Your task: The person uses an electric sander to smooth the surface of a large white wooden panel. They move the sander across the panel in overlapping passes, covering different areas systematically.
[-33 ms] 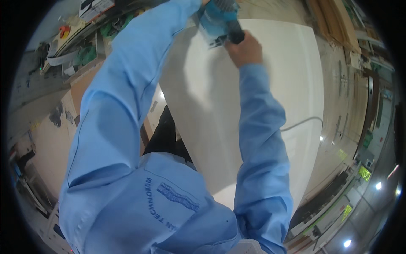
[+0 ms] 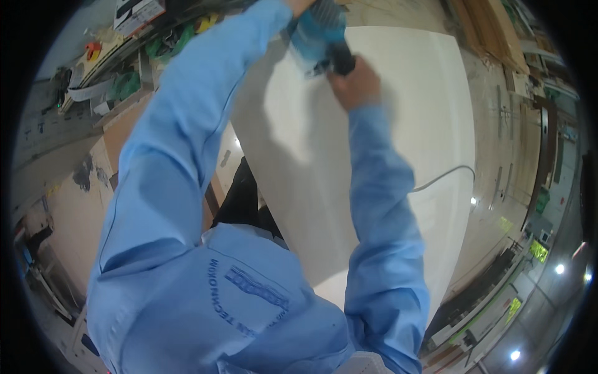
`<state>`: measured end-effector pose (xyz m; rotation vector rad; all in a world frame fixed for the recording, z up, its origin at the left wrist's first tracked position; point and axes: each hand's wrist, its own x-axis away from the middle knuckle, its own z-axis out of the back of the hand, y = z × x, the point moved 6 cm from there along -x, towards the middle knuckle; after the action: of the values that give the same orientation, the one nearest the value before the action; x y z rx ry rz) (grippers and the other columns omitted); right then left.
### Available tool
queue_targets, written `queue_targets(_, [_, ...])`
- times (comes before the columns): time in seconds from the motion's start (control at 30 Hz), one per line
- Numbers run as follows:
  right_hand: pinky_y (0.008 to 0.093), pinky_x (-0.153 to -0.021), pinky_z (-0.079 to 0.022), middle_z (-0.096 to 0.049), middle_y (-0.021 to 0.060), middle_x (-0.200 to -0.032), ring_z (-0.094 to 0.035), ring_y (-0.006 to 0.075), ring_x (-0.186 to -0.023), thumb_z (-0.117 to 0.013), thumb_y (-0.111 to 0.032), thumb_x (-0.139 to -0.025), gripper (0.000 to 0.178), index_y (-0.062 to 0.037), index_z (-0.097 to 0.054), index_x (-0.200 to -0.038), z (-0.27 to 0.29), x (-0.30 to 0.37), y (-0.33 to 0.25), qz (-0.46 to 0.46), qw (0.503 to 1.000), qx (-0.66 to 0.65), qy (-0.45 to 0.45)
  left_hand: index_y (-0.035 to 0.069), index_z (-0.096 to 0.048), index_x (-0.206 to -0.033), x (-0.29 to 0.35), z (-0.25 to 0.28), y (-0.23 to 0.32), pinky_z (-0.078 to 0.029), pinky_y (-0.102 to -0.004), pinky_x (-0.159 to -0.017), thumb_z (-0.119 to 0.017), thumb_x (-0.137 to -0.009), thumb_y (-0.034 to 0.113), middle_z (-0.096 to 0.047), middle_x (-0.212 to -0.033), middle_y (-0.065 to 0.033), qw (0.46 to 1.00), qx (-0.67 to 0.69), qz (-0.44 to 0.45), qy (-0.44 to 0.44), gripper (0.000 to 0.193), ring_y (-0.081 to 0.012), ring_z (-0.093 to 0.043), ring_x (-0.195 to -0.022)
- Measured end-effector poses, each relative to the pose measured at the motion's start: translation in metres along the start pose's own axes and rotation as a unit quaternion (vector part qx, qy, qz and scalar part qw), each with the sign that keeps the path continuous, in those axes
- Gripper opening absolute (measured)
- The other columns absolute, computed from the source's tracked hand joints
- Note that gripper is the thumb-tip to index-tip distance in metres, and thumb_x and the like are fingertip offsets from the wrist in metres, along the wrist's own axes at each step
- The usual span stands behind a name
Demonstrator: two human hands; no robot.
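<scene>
At the far end of a long pale panel, a teal power sander with a black front knob rests on or just above the surface; I cannot tell which. The fingers of my right hand are wrapped round that knob. My left hand meets the sander's far left side at the top edge of the view, and its fingers are cut off there. The tool's underside is hidden, and its body is slightly smeared by motion.
A grey cord crosses the panel's right part from behind my right forearm. Boards lie at the far right. At the far left, a cluttered shelf holds a white box and green plastic. My dark-clad leg stands beside the panel.
The sander and my right hand have shifted slightly toward me and to the left. My left arm has also moved a little leftward. Both frames show my right hand on the knob.
</scene>
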<state>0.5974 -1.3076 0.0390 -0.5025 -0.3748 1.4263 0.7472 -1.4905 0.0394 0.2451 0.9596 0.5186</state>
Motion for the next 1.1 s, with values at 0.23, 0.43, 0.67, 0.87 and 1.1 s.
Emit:
queue_targets(0.23, [0.0533,-0.061,-0.051,-0.068,0.0221,-0.079,-0.068,0.0466,-0.074,-0.076,-0.022,-0.087,0.032,-0.0068,-0.058,-0.109,0.050,0.291,0.045,-0.088,0.988,-0.060,-0.111,0.008,-0.071,-0.086,0.160,-0.021,0.250,-0.055,-0.0386,-0.069,-0.056,-0.081,0.014,-0.067,-0.080,-0.0119,0.928,0.231,0.291,-0.026,0.017,-0.0298,-0.066,-0.072])
queue_targets(0.43, [0.0532,-0.065,-0.054,-0.071,0.0194,-0.084,-0.070,0.0441,-0.077,-0.075,-0.015,-0.082,0.037,-0.0111,-0.059,-0.115,0.056,0.369,0.022,-0.097,0.967,-0.039,-0.233,0.005,-0.072,-0.080,0.212,0.050,0.343,-0.056,-0.0387,-0.067,-0.054,-0.069,0.007,-0.070,-0.082,-0.0128,0.941,0.178,0.287,0.038,0.021,-0.0321,-0.066,-0.072])
queue_targets(0.67, [0.0555,-0.073,-0.057,-0.072,0.0271,-0.089,-0.070,0.0491,-0.085,-0.074,-0.020,-0.085,0.038,-0.0077,-0.061,-0.118,-0.032,0.145,-0.055,0.015,0.980,-0.010,-0.198,0.003,-0.073,-0.096,0.193,0.116,0.107,-0.052,-0.0367,-0.082,-0.043,-0.105,0.033,-0.072,-0.097,-0.0114,0.938,0.159,0.304,0.050,0.043,-0.0255,-0.068,-0.089])
queue_targets(0.87, [0.0543,-0.076,-0.055,-0.071,0.0266,-0.087,-0.069,0.0495,-0.087,-0.073,-0.021,-0.084,0.030,-0.0042,-0.060,-0.106,-0.026,0.007,-0.063,0.062,0.995,-0.005,-0.081,0.007,-0.075,-0.089,0.077,0.084,-0.004,-0.054,-0.0339,-0.081,-0.051,-0.095,0.024,-0.073,-0.087,-0.0092,0.940,0.113,0.316,0.061,0.030,-0.0239,-0.071,-0.085])
queue_targets(1.1, [0.0514,-0.071,-0.056,-0.070,0.0241,-0.084,-0.069,0.0485,-0.083,-0.073,-0.013,-0.084,0.028,-0.0083,-0.060,-0.109,-0.020,0.102,-0.068,-0.010,0.970,-0.005,-0.242,0.002,-0.072,-0.086,0.156,0.112,0.096,-0.054,-0.0394,-0.078,-0.050,-0.093,0.018,-0.069,-0.088,-0.0156,0.942,0.113,0.308,0.075,0.028,-0.0313,-0.067,-0.081])
